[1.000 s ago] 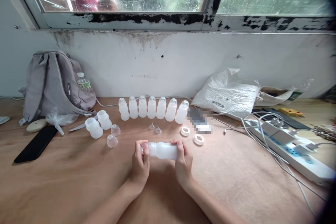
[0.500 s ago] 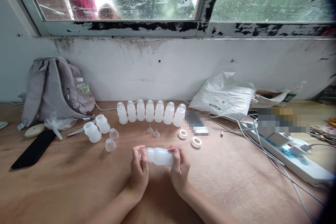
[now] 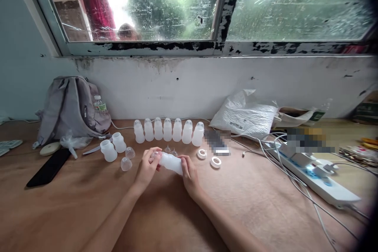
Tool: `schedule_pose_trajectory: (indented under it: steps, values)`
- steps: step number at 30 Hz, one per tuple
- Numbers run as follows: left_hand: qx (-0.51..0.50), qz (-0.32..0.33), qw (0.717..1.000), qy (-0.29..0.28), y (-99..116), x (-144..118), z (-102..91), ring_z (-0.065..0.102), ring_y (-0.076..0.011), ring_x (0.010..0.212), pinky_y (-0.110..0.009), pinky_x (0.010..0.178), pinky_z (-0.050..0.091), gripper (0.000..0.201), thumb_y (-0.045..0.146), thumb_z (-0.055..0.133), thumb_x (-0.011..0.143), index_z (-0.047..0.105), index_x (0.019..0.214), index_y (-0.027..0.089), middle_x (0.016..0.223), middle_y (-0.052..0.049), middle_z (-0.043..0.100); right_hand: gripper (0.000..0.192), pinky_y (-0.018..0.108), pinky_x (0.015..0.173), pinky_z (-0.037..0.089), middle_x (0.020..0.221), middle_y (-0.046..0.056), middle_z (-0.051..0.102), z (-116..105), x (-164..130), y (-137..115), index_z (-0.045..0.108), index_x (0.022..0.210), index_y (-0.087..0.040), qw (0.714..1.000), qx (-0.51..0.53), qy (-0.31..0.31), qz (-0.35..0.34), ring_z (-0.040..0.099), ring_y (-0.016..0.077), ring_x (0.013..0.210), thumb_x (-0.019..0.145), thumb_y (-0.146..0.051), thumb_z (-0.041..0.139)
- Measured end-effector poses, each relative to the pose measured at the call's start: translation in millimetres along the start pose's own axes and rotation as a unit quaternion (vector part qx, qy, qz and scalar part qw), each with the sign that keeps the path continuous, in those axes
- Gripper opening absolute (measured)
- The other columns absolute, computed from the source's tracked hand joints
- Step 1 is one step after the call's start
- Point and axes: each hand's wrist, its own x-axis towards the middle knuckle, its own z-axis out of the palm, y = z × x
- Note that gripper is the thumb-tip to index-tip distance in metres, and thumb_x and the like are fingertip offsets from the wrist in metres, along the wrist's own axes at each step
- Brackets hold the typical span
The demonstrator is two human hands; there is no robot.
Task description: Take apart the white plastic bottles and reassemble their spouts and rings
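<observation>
A frosted white baby bottle [image 3: 171, 162] lies tilted between my hands above the table. My left hand [image 3: 148, 165] is closed round its clear-capped end. Around the base end my right hand [image 3: 189, 173] is wrapped. Just behind the bottle two clear nipples [image 3: 167, 149] are partly hidden. Two white rings [image 3: 215, 162] lie to the right of my right hand. Left of my left hand are two clear dome caps [image 3: 126, 164] and two open bottle bodies [image 3: 108, 151]. Several capped bottles [image 3: 167, 130] stand in a row farther back.
A grey backpack [image 3: 69, 106] leans at the back left, with a black flat case [image 3: 49, 168] before it. At the back right lie a silvery plastic parcel [image 3: 243, 114], a white power strip [image 3: 333, 189] and loose cables. A pixelated object [image 3: 217, 141] lies beside the row.
My hands and the bottle have shifted a little left and farther away, and the bottle's base end has dipped toward me. The camera view has tilted slightly upward.
</observation>
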Motion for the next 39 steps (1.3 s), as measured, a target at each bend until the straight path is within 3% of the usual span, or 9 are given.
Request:
schedule_pose_trajectory:
  steps: [5,11,15,19,22,25,31,39]
  values:
    - [-0.033,-0.049,0.997,-0.04,22,4,-22.8,0.061,-0.0175,0.079,-0.03,0.07,0.051,0.051,0.042,0.06,0.07,0.048,0.112,0.016,0.102,-0.009,0.058,0.021,0.033,0.074,0.043,0.094,0.005,0.056,-2,-7,-8,0.053,0.096,-0.022,0.996,-0.02,0.011,-0.09,0.054,0.0206,0.087,0.083,-0.036,0.044]
    - [0.065,0.026,0.993,-0.093,45,14,-56.5,0.061,-0.0214,0.086,-0.03,0.075,0.048,0.04,0.04,0.065,0.064,0.059,0.095,0.017,0.094,-0.007,0.064,0.024,0.037,0.081,0.044,0.109,0.009,0.047,1,-13,-6,0.047,0.107,-0.024,0.985,-0.036,-0.056,-0.161,0.049,0.0216,0.099,0.083,-0.03,0.046]
    - [0.154,0.097,0.983,-0.011,72,45,-88.0,0.06,-0.0192,0.083,-0.028,0.074,0.046,0.041,0.042,0.065,0.063,0.061,0.097,0.019,0.094,-0.005,0.064,0.021,0.036,0.077,0.047,0.109,0.009,0.044,3,-13,1,0.045,0.106,-0.024,0.983,-0.061,-0.069,-0.158,0.053,0.0182,0.088,0.086,-0.028,0.04]
    - [0.27,0.095,0.957,0.035,86,84,-118.6,0.059,-0.0196,0.083,-0.029,0.075,0.045,0.044,0.044,0.058,0.068,0.059,0.102,0.016,0.094,-0.006,0.064,0.019,0.034,0.072,0.048,0.102,0.008,0.047,3,-10,6,0.045,0.104,-0.023,0.983,-0.092,-0.051,-0.148,0.055,0.0174,0.081,0.086,-0.028,0.039]
    - [0.415,0.081,0.905,0.054,81,108,-133.9,0.059,-0.0205,0.085,-0.03,0.077,0.044,0.042,0.041,0.053,0.07,0.058,0.105,0.017,0.1,-0.007,0.062,0.019,0.033,0.07,0.048,0.099,0.007,0.049,2,-8,10,0.045,0.103,-0.022,0.981,-0.122,-0.053,-0.143,0.056,0.0169,0.077,0.087,-0.028,0.038]
    - [0.477,0.072,0.873,0.065,67,128,-140.4,0.056,-0.0243,0.092,-0.033,0.083,0.042,0.04,0.034,0.057,0.066,0.059,0.102,0.015,0.102,-0.009,0.059,0.016,0.032,0.07,0.049,0.099,0.007,0.048,2,-7,13,0.046,0.099,-0.021,0.976,-0.153,-0.068,-0.139,0.057,0.0159,0.075,0.088,-0.027,0.036]
    - [0.517,0.049,0.85,0.081,27,151,-139.8,0.054,-0.0247,0.095,-0.033,0.086,0.04,0.034,0.028,0.057,0.065,0.06,0.097,0.014,0.094,-0.009,0.058,0.014,0.029,0.069,0.05,0.099,0.007,0.048,1,-4,16,0.046,0.096,-0.02,0.974,-0.166,-0.082,-0.132,0.059,0.0145,0.074,0.088,-0.025,0.035]
    - [0.537,0.076,0.836,0.082,-7,149,-141.7,0.055,-0.0211,0.089,-0.03,0.084,0.042,0.036,0.033,0.051,0.072,0.056,0.102,0.014,0.092,-0.007,0.055,0.014,0.031,0.071,0.05,0.098,0.006,0.048,2,-3,17,0.046,0.095,-0.02,0.97,-0.182,-0.093,-0.13,0.057,0.0145,0.074,0.088,-0.024,0.034]
